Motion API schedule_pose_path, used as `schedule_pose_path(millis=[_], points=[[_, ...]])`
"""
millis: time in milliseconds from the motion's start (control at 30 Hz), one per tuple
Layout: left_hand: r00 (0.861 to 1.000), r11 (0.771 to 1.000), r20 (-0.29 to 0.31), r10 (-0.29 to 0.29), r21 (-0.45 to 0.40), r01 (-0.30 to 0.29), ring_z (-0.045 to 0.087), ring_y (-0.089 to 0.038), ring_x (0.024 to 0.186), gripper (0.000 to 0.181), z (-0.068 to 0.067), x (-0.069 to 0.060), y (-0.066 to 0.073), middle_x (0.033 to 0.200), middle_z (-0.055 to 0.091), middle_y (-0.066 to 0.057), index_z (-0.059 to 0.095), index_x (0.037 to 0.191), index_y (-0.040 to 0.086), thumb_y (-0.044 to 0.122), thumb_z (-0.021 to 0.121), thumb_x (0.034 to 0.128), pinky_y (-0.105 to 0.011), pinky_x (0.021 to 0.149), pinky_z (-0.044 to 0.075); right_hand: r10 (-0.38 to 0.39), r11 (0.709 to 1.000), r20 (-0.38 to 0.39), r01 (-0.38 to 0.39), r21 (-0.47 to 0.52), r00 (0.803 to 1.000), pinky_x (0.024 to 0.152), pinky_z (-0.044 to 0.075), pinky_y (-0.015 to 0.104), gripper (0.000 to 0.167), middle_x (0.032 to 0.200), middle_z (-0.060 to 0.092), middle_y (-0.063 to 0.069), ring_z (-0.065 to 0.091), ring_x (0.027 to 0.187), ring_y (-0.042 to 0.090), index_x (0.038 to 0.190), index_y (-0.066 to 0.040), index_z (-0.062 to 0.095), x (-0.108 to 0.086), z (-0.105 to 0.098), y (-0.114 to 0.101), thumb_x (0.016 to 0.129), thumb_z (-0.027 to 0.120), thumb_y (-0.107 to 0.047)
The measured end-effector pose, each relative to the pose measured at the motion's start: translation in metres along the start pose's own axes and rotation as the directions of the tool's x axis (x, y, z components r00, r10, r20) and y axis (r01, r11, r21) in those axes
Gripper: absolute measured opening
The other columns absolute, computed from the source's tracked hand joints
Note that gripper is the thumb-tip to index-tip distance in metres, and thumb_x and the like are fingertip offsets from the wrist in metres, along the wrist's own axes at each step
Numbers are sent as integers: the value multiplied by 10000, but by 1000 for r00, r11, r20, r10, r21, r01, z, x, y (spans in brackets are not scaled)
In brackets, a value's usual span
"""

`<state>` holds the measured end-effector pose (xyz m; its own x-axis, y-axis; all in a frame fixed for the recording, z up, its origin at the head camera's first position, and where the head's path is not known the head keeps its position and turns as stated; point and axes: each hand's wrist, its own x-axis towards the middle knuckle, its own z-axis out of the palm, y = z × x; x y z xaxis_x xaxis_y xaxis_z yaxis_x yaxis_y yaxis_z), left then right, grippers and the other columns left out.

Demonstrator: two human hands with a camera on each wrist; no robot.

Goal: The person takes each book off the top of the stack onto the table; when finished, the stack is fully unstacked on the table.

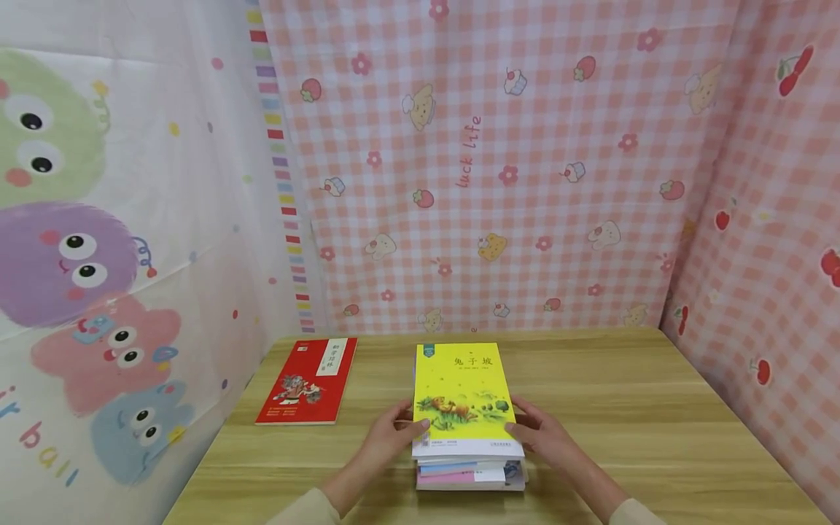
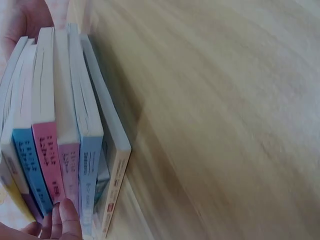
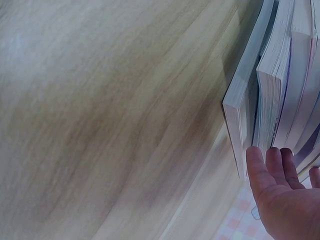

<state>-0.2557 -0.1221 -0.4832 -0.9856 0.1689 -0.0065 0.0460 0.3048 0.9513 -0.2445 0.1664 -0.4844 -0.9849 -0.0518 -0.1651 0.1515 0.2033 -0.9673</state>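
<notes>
Evidently grips a stack of books (image 1: 469,421) between left hand (image 1: 391,429) and right hand (image 1: 545,432), squarely midway. Curls left thumb over one edge of the top cover, with fingertips bent against the spines beneath; sets right thumb on the opposite edge, with fingers laid against the page edges. Holds the stack toward its close end, with much of the top one, a yellow book (image 1: 462,386), reaching forward past both thumbs.

Points the stack straight away from the body, long axis running forward between the hands, title at the far end and white band at the close end (printed upright as seen from behind the hands). Turns blue and pink spines toward left hand and loose page edges toward right hand. Has the books flat, one upon another, not quite flush, with a thin wedge of space above the lowest book (image 2: 117,172). Cannot tell about contact between lowest book and table (image 1: 604,386).

Has a red book (image 1: 305,383) well apart, left of left hand and somewhat farther forward, flat on the table. Faces a pink checked cloth (image 1: 459,219) beyond both hands.
</notes>
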Motion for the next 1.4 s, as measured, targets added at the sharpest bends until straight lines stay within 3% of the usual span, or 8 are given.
schedule_pose_path(millis=[233, 433, 800, 1000, 1400], points=[[1000, 1000, -9, -11, 15, 11, 582, -223, 978, 592, 6, 0, 0, 1111, 610, -93, 554, 1358, -14, 222, 783, 866, -344, 811, 530, -4, 1000, 5, 4, -10, 1000, 850, 536, 417, 635, 1366, 540, 257, 631, 1063, 245, 1502, -93, 435, 0, 0, -3, 929, 692, -185], [998, 998, -10, -55, 16, 55, 582, -213, 982, 584, 6, 1, 2, 1124, 607, -85, 559, 1360, 1, 217, 784, 866, -344, 817, 530, -2, 1000, 8, 2, 3, 1000, 879, 530, 437, 631, 1386, 525, 262, 626, 1088, 257, 1503, -95, 436, 0, -1, -4, 931, 686, -184], [996, 992, -9, -89, -95, 87, 554, -223, 955, 574, 3, 5, 4, 1063, 615, -105, 528, 1352, -57, 96, 774, 856, -306, 773, 502, -7, 1000, 30, 8, -11, 1000, 886, 516, 449, 614, 1397, 522, 248, 586, 1164, 304, 1502, -104, 439, 1, -2, -4, 947, 674, -225], [992, 983, -12, -127, -137, 124, 567, -226, 964, 606, -2, 8, 0, 1094, 599, -134, 475, 1376, -97, 31, 750, 852, -312, 802, 511, -31, 999, 43, 32, -27, 999, 900, 494, 503, 525, 1423, 490, 261, 507, 1258, 377, 1493, -115, 458, 2, -2, -1, 993, 593, -198], [988, 966, 10, -156, -205, 155, 613, -221, 984, 647, -20, 4, -7, 1272, 556, -184, 427, 1422, -89, -3, 720, 851, -330, 836, 545, -63, 998, 44, 64, -27, 997, 904, 525, 459, 566, 1391, 512, 276, 585, 1165, 325, 1495, -96, 448, -2, -1, 2, 959, 630, -108]])
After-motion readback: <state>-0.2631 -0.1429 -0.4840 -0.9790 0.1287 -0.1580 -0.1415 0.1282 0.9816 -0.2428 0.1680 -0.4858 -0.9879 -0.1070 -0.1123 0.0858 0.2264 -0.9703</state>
